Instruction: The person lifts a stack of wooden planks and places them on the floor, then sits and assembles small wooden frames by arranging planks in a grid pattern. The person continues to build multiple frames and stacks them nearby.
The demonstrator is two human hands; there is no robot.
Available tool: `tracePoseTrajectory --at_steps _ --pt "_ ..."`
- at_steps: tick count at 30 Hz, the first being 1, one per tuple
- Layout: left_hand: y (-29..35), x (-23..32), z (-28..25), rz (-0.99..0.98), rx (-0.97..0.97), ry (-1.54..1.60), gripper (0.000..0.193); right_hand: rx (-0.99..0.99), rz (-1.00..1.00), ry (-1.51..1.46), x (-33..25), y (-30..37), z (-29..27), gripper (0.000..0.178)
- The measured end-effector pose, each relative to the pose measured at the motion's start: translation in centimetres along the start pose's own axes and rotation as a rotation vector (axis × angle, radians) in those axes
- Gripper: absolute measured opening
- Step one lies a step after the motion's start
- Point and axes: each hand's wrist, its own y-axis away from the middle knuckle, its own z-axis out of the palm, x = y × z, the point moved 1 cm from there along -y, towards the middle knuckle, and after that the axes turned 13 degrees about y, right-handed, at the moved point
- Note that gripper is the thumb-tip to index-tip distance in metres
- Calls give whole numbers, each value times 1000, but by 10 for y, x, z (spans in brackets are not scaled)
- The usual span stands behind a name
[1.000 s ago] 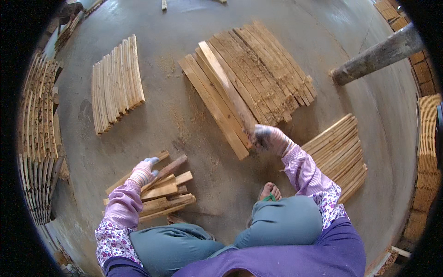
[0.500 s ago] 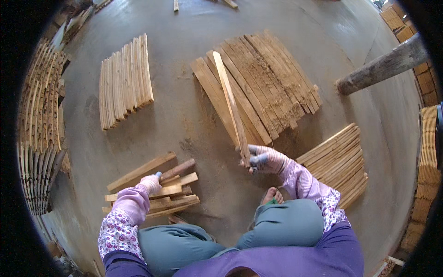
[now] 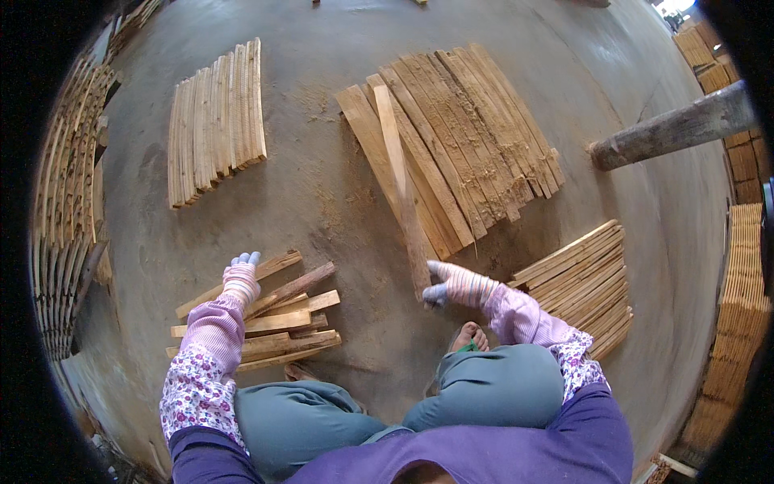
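Note:
My right hand, in a striped glove with bluish fingertips, grips the near end of a long wooden stick. The stick slants away from me across a row of flat planks dusted with sawdust. Some of its fingers are hidden by the stick. My left hand, gloved the same way, has its fingers stretched forward with nothing visible in them. It is at the upper edge of a loose pile of short wooden pieces, over the topmost piece; touching or just above, I cannot tell.
Neat rows of sticks lie at the far left and beside my right forearm. A round post stands at the right. Stacked wood lines the left side and the right side. My foot is near the right hand.
My left hand has moved off the middle of the loose pile to its far edge, fingers now stretched out. The right hand has shifted slightly, the stick still lying across the planks.

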Motion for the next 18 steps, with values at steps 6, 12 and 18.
tracePoseTrajectory --at_steps 6,12,18 --pt "-10 -24 16 -132 -206 58 86 178 -238 542 13 -18 -18 69" --pt "2 -31 35 -101 -352 27 75 1110 -417 345 -242 -25 -161 61" --pt "7 -53 45 -75 -331 70 68 600 80 1217 -127 -75 -62 85"
